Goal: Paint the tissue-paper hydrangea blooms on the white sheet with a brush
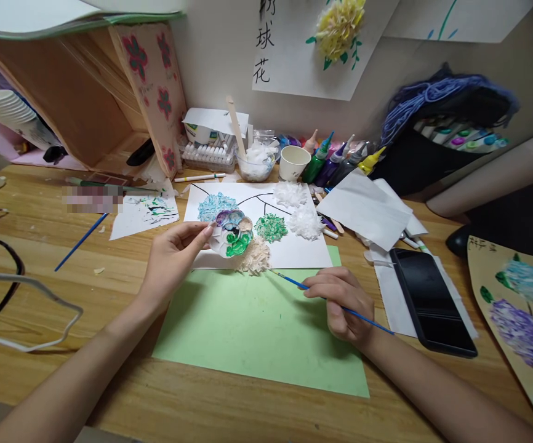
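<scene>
In the head view, my left hand (174, 255) pinches the edge of a small round paint palette (220, 241) with purple, blue, peach, black and green paint in its wells. My right hand (343, 301) grips a thin blue paintbrush (363, 319). Its tip points left, close to a beige ruffled flower (256, 257). A white paper sheet (308, 253) with black branch lines bears this flower, a light blue flower (213, 205), a green flower (272, 227) and two white flowers (306, 221). The palette hides part of the sheet. Beneath lies a green sheet (257, 332).
Behind stand a tub of white scraps (257, 163), a paper cup (293, 163) and several paint bottles (325, 160). A black phone (432, 301) lies at right. Another blue brush (82, 242) and a paint-smeared paper (144, 215) lie left, near cables (26, 280).
</scene>
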`<state>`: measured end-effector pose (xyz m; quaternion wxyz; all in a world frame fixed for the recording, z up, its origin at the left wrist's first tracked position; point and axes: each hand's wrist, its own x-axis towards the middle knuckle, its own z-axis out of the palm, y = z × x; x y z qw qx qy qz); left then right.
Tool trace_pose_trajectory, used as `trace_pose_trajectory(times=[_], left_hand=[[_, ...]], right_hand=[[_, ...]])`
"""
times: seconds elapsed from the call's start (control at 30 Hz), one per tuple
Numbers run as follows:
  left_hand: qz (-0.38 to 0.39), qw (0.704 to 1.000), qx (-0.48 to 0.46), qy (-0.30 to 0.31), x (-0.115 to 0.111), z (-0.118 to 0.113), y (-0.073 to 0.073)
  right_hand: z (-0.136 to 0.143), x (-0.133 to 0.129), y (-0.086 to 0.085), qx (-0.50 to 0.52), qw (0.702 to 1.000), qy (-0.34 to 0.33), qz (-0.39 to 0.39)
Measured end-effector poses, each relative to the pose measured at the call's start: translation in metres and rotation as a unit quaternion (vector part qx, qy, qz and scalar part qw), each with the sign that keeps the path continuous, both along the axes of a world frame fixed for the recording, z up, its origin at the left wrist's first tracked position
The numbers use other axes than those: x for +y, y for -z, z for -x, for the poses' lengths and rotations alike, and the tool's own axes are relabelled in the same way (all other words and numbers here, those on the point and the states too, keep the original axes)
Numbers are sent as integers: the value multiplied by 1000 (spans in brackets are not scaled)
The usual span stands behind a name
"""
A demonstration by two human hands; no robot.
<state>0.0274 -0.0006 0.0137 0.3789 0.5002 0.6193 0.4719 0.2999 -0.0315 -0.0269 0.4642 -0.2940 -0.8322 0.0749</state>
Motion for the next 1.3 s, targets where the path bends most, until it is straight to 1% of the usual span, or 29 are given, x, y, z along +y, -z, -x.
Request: trace_pose_trajectory(times=[0.17,0.37,0.53,0.63,0.73,0.83,0.93,1.07,1.3], left_hand=[[10,999,-29,-27,7,8,3],[12,998,-52,-37,14,18,9],[7,997,-62,-35,13,17,7],[13,997,-69,-29,11,14,5],[19,997,-75,-19,8,9,5],[22,996,-81,2,4,4,6],[17,996,-86,24,0,-1,6],[4,996,-76,49,-4,-6,7],[-27,996,-48,73,-7,-7,10]], right_hand=[[0,0,3,-24,999,-34,7],[0,0,2,-28,999,-30,7],[1,0,1,-19,999,-33,18],[1,0,1,-13,1000,-25,6],[0,-1,2,14,1000,1,-10],[0,0,4,22,1000,12,7],[2,1,7,5,999,12,37],[4,2,10,2,997,37,69],[7,3,10,-5,996,49,71]])
